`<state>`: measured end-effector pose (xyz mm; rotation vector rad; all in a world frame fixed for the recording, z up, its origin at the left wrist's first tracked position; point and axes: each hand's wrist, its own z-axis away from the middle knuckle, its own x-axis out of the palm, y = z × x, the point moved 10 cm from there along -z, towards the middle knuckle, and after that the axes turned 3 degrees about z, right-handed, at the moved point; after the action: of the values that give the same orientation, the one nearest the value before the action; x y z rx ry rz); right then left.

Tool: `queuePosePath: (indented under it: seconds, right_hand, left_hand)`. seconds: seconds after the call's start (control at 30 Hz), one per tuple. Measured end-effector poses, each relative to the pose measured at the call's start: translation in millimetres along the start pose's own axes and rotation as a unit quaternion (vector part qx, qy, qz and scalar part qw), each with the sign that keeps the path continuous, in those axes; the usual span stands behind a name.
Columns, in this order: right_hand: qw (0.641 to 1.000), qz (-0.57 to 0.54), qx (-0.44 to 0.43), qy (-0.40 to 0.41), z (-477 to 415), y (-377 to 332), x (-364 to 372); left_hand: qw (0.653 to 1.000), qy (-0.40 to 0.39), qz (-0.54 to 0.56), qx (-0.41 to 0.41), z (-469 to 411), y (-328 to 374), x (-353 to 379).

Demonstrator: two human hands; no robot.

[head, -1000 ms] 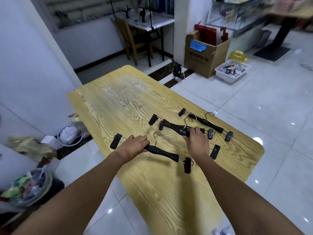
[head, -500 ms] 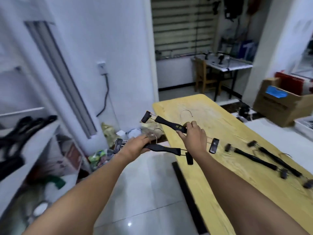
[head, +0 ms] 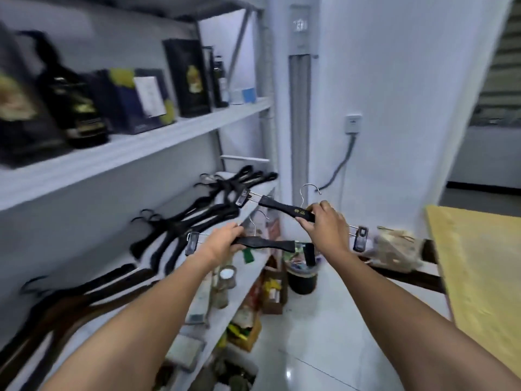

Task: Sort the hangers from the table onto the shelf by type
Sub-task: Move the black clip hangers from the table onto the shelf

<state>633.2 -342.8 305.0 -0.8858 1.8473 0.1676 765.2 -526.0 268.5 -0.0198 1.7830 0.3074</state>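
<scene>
Two clip hangers are up in the air, one in each hand! The left hand (head: 222, 241) has its fingers curled round the black bar of the lower hanger (head: 267, 245), gripping near its left end. The right hand (head: 327, 224) is clamped on the middle of the upper hanger (head: 284, 210), just under the wire hook. Neither one touches anything but a hand.

The table (head: 479, 263) sits off at three o'clock. The shelf (head: 169, 193) fills the view from nine round to eleven o'clock, and the upper hanger's left clip is already over its front edge.

On that board there's a far pile (head: 242, 179) of plain black hangers at eleven, a nearer pile (head: 186, 224) at ten and some brownish ones (head: 84, 294) down at eight. It's too blurred to say whether any clip hangers lie there yet.

So I'd call this the delivery leg of the job, with the pair about to be put down. The next move looks to need a bare stretch of board apart from the plain piles. Then both go down flat with their hooks the same way, and the fingers let go. Watch those dangling clips, as they could snag a neighbouring pile.
</scene>
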Motion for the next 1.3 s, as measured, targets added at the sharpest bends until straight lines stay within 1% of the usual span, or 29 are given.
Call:
queuePosePath:
  seconds: [0.03, 0.13, 0.23, 0.37, 0.47, 0.57, 0.7, 0.8, 0.87, 1.07, 1.3]
  right_hand:
    - [1.0, -0.009, -0.018, -0.007, -2, -22, 6]
    - [0.995, -0.048, -0.088, -0.023, -3, -97, 24]
    - [0.986, -0.087, -0.14, -0.039, 8, -155, 38]
    - [0.969, -0.127, -0.199, -0.066, 36, -215, 56]
    - [0.951, -0.164, -0.247, -0.09, 66, -261, 66]
    - [0.929, -0.171, -0.308, -0.112, 103, -308, 71]
    - [0.896, -0.183, -0.387, -0.118, 162, -365, 65]
    - [0.863, -0.203, -0.445, -0.127, 209, -401, 57]
    - [0.841, -0.209, -0.48, -0.135, 241, -424, 52]
    - [0.793, -0.246, -0.534, -0.158, 317, -479, 37]
    - [0.766, -0.26, -0.563, -0.168, 400, -534, 24]
  left_hand:
    - [1.0, 0.007, -0.004, -0.018, 14, -15, -7]
    - [0.996, -0.006, -0.034, -0.088, 66, -62, -23]
    - [0.988, 0.005, -0.044, -0.147, 116, -94, -42]
    - [0.973, 0.021, -0.071, -0.22, 185, -115, -57]
    - [0.954, 0.024, -0.092, -0.284, 241, -125, -60]
    - [0.932, 0.025, -0.099, -0.347, 303, -128, -57]
    - [0.902, 0.035, -0.092, -0.421, 389, -120, -55]
    - [0.878, 0.049, -0.097, -0.465, 449, -110, -58]
    - [0.856, 0.057, -0.097, -0.505, 492, -102, -65]
    - [0.8, 0.076, -0.112, -0.584, 594, -81, -85]
    - [0.763, 0.069, -0.124, -0.631, 680, -73, -93]
